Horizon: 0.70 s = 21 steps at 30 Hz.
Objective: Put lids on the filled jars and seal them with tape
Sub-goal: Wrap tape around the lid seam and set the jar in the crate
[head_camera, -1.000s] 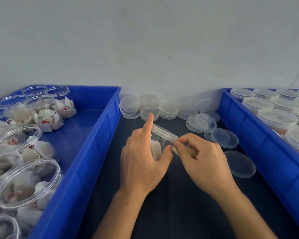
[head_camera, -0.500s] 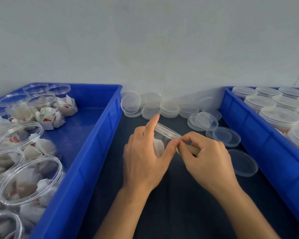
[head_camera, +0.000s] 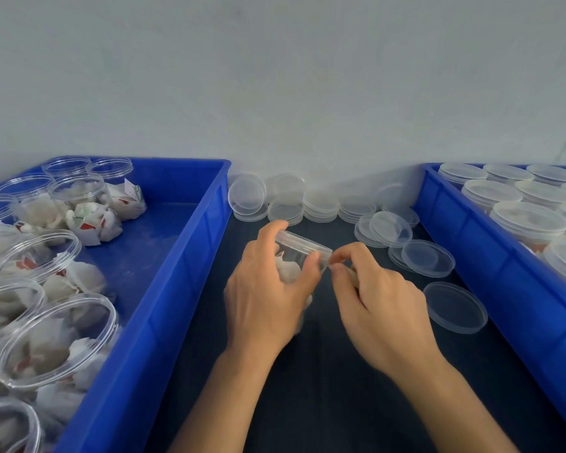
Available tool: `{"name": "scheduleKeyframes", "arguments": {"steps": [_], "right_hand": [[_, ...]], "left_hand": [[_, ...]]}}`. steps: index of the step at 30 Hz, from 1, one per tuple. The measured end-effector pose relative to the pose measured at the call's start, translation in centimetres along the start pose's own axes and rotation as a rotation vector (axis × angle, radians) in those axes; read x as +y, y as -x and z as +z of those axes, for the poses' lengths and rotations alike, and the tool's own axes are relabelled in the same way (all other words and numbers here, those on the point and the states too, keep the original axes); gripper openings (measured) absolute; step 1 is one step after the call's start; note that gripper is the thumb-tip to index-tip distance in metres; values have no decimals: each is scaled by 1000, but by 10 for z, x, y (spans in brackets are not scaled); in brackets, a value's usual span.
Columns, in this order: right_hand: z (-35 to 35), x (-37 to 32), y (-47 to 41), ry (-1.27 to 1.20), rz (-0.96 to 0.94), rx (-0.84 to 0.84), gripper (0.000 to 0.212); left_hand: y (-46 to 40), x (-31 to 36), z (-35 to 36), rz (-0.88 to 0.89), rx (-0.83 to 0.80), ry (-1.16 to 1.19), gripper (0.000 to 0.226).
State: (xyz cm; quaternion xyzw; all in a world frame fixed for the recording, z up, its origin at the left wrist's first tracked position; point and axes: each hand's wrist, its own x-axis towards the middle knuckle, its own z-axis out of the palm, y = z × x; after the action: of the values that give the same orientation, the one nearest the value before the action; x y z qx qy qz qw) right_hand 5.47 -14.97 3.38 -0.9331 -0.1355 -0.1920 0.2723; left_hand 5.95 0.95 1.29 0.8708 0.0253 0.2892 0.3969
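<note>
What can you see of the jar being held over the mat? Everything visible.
The jar is clear plastic, round, tilted with its top toward the right bin. A translucent lid is already on it. White wrapped contents show through the wall. The left hand has it in its grip; the right hand pinches at the lid's rim. Tape is not discernible.

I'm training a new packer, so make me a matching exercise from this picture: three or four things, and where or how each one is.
Things:
1. lidded jar
2. open jars
3. loose lids
4. sealed jars

States:
A. in the right blue bin
B. lying on the dark table
C. held tilted in the left hand
D. in the left blue bin, uncovered

Pairs: 1-C, 2-D, 3-B, 4-A
</note>
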Motion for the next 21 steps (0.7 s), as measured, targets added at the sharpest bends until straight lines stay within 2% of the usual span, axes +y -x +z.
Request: {"name": "scheduleKeyframes", "arguments": {"steps": [8,16,21], "right_hand": [[-3,3,-4,129,-3,36,29],[-2,4,-5,180,-9,-1,30],[-4,4,-3,208,-18,-22,38]], "left_hand": [[-2,-2,-1,-68,-66,137,56],[-5,0,-4,-126,-123,227,55],[-7,0,-7,-150,-176,278,49]]}}
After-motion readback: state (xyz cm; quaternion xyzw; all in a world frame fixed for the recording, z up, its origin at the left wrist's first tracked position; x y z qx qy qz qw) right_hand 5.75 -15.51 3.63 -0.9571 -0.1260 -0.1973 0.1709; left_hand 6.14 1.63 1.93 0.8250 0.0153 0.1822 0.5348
